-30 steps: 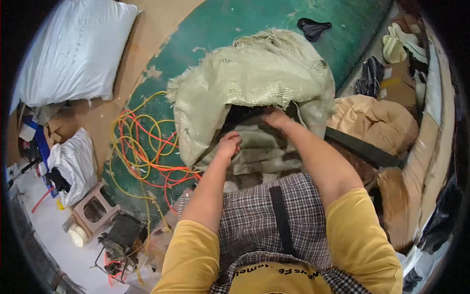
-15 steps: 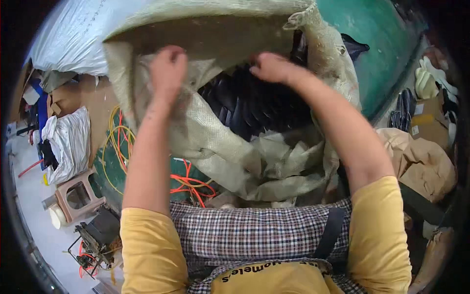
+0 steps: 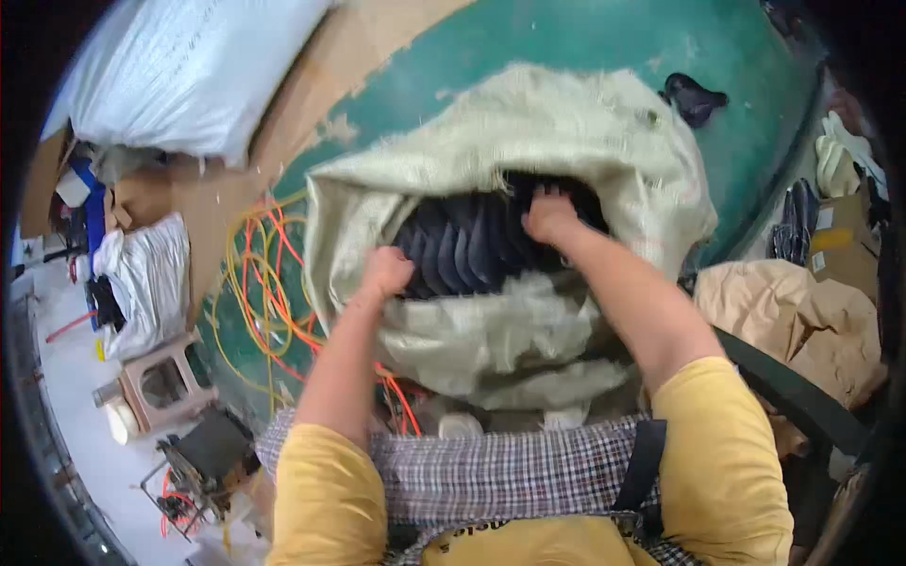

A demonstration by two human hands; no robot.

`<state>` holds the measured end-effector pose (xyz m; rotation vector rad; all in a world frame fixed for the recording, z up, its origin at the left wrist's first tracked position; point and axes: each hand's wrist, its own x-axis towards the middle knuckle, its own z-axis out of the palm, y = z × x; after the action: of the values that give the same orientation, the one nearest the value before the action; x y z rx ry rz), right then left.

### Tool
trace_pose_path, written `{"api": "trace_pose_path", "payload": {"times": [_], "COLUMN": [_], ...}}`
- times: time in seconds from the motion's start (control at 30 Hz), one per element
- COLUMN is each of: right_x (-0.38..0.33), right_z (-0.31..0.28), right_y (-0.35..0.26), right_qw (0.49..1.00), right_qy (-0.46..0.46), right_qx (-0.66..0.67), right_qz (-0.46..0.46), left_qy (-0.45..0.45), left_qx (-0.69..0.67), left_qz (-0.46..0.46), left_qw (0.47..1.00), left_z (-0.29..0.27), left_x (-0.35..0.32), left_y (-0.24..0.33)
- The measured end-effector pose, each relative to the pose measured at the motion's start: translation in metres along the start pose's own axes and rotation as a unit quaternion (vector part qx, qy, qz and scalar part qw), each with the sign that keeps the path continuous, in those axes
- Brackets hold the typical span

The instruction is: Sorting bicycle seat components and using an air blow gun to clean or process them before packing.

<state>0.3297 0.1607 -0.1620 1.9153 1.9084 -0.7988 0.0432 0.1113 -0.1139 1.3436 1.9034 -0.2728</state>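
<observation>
A large cream woven sack [image 3: 557,108] stands on the floor before me, its mouth gaping. Inside it, black curved pieces [image 3: 460,247] lie closely stacked in overlapping rows; their kind is not plain, though they resemble bicycle saddles. At the left end of the mouth, my left hand [image 3: 389,271] is closed at the sack's edge, its fingertips beside the black pieces. My right hand [image 3: 550,215] reaches into the right part of the opening with its fingers curled against the dark interior. What it grips, if anything, is hidden.
A black saddle-shaped piece [image 3: 694,99] lies on the green floor beyond the sack. Orange and yellow hoses [image 3: 264,292] coil at the left, near a pinkish stool [image 3: 165,382] and a silver bag [image 3: 151,274]. Brown crumpled material [image 3: 793,316] sits at the right.
The sack's raised far flap has come down, narrowing the mouth around the black pieces. Both hands have moved lower and nearer to me, and the right one is now inside the opening.
</observation>
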Motion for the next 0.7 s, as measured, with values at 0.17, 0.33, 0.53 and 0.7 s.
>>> {"api": "trace_pose_path", "payload": {"times": [0.17,0.33,0.53,0.7], "right_x": [-0.021,-0.022,-0.033,-0.033], "right_z": [-0.009,0.008,-0.001,0.001], "right_y": [-0.047,-0.021,-0.021,-0.030], "right_qw": [0.999,0.996,0.997,0.994], "right_qy": [-0.014,-0.004,-0.016,0.010], "right_qx": [-0.041,-0.086,0.024,0.050], "right_qz": [-0.007,0.008,0.065,0.095], "left_qy": [0.236,0.225,0.216,0.079], "left_qx": [-0.114,0.014,-0.106,-0.136], "left_qz": [0.081,0.002,-0.134,-0.203], "left_qw": [0.962,0.974,0.961,0.967], "left_z": [0.036,0.034,0.004,0.011], "left_x": [0.023,0.008,-0.006,0.030], "left_y": [-0.031,-0.022,-0.011,-0.060]}}
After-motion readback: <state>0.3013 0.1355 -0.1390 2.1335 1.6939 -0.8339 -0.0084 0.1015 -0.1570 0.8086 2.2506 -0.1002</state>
